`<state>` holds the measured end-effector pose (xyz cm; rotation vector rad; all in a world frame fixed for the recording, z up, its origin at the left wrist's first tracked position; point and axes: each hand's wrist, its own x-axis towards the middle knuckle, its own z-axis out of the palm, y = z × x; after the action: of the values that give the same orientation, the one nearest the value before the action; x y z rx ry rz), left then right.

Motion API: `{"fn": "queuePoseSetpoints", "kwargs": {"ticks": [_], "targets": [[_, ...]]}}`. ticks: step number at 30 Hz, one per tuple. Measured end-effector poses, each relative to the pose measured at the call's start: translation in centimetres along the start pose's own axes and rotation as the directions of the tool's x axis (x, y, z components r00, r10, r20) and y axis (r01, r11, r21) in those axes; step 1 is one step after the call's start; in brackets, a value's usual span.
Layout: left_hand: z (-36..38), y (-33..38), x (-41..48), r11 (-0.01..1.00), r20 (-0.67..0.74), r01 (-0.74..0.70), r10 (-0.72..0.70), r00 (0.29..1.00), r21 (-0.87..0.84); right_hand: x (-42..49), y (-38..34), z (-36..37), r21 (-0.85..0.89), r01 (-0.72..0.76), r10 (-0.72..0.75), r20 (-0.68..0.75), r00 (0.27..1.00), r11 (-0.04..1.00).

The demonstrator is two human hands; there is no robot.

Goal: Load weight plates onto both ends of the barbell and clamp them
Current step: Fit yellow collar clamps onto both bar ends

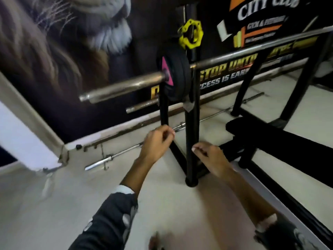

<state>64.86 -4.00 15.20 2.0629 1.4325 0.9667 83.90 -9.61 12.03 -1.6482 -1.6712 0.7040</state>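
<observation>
The steel barbell (126, 87) rests across the black bench rack (191, 134). A black weight plate with a pink hub (175, 76) sits on the bar's left sleeve, close against the upright. A yellow collar clamp (191, 34) hangs on the upright above the plate. My left hand (156, 141) is below the sleeve with fingers curled and nothing in it. Lower and to the right, my right hand (210, 157) hovers beside the upright's foot, fingers loosely bent, also holding nothing. The bar's right end is out of view.
A black bench pad (270, 136) lies inside the rack at right. Spare bars (115, 156) lie on the floor along the wall. A second short bar (142, 106) juts out below the loaded sleeve. A poster wall stands right behind the rack.
</observation>
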Motion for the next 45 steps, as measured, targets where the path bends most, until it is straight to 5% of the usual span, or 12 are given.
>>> {"fn": "queuePoseSetpoints", "kwargs": {"ticks": [8, 13, 19, 28, 34, 39, 43, 45], "targets": [[-7.3, 2.7, 25.1, 0.908, -0.248, -0.419, 0.407, 0.879, 0.002, 16.2, -5.6, -3.4, 0.158, 0.024, 0.045, -0.418, 0.907, 0.987], [-5.6, 1.6, 32.8, 0.9, -0.14, -0.434, 0.425, 0.895, -0.041, 23.2, -6.5, -5.9, 0.284, 0.139, 0.087, -0.659, 0.747, 0.949], [-4.4, 0.9, 33.6, 0.873, -0.208, -0.474, 0.445, 0.871, -0.116, 30.5, -7.3, -9.5, 0.386, 0.161, 0.12, -0.61, 0.783, 0.908], [-4.3, 0.6, 33.7, 0.857, -0.254, -0.496, 0.453, 0.855, -0.142, 36.5, -9.1, -12.5, 0.844, 0.104, 0.128, -0.2, 0.971, 0.526], [-4.3, 0.6, 33.7, 0.86, -0.254, -0.492, 0.449, 0.857, -0.14, 35.1, -10.3, -14.2, 0.83, 0.209, 0.093, -0.297, 0.95, 0.516], [-4.7, 1.3, 32.5, 0.884, -0.278, -0.451, 0.406, 0.871, -0.123, 29.9, -10.6, -13.6, 0.857, 0.359, 0.049, -0.404, 0.914, 0.37], [-2.5, 1.3, 27.7, 0.723, -0.455, -0.691, 0.606, 0.653, -0.029, 24.7, -8.0, -10.1, 0.855, 0.379, 0.216, -0.468, 0.857, 0.353], [0.1, 0.6, 24.5, 0.627, -0.435, -0.766, 0.655, 0.618, -0.144, 22.4, -6.8, -8.2, 0.875, 0.383, 0.339, -0.471, 0.814, 0.297]]}}
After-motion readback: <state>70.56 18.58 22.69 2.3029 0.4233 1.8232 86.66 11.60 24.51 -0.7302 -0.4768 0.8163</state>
